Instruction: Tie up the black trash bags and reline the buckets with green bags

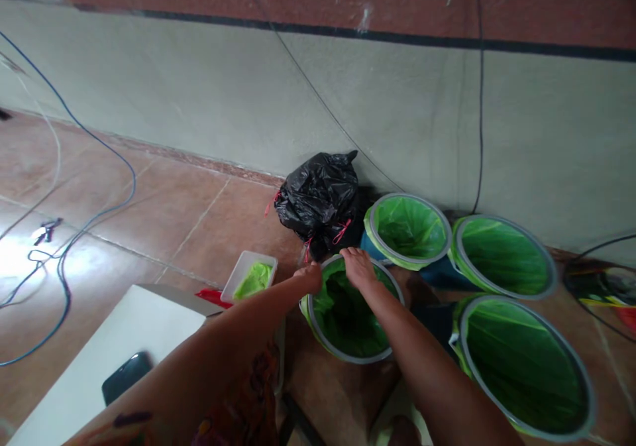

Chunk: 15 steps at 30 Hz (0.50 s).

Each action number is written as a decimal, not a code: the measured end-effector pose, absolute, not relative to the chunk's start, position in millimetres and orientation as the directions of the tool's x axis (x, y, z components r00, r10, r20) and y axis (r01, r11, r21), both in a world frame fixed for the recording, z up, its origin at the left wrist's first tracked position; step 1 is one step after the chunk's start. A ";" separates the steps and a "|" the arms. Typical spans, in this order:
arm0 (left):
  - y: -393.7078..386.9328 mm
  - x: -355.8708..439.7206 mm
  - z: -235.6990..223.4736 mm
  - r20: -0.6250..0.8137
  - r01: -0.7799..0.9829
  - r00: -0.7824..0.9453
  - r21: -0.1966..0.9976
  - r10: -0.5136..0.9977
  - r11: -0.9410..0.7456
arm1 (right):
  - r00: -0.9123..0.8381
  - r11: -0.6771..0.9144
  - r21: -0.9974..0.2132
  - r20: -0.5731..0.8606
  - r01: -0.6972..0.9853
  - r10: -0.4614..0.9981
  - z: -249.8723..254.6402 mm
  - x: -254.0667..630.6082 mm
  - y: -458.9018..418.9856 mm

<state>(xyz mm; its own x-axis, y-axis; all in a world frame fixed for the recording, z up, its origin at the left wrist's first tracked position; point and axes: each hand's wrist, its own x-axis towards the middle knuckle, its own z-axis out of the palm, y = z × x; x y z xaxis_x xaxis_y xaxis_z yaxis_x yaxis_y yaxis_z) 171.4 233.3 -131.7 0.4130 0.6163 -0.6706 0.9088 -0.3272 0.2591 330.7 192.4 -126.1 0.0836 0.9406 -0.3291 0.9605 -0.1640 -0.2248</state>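
In front of me stands a round bin with a grey rim and a green bag lining it. My left hand is closed over the rim at its upper left. My right hand has its fingers curled over the far edge of the same rim, with the palm above the opening. The fingertips of both hands are partly hidden behind the rim. Just beyond the hands, a black garbage bag with red ties rests against the wall. The inside of the bin looks dark.
To the right stand more green-lined bins. At left are a plastic container of folded green bags and a white table bearing a phone. Blue cable and keys lie on the tiled floor.
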 end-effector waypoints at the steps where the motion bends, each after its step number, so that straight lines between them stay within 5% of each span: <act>1: 232.3 172.3 -131.2 -0.683 0.921 0.384 0.234 0.621 -0.312 | 0.088 -0.179 -0.234 -0.351 0.956 0.932 -126.8 332.4 195.2; 10: 245.5 172.2 -127.4 -0.691 0.870 0.482 0.303 0.539 -0.390 | 0.075 -0.352 -0.408 -0.558 0.843 0.826 -137.7 384.1 191.6; 15: 251.4 169.9 -136.8 -0.670 0.805 0.574 0.355 0.472 -0.475 | 0.227 -0.415 -0.272 -0.527 0.868 0.819 -142.2 385.0 158.4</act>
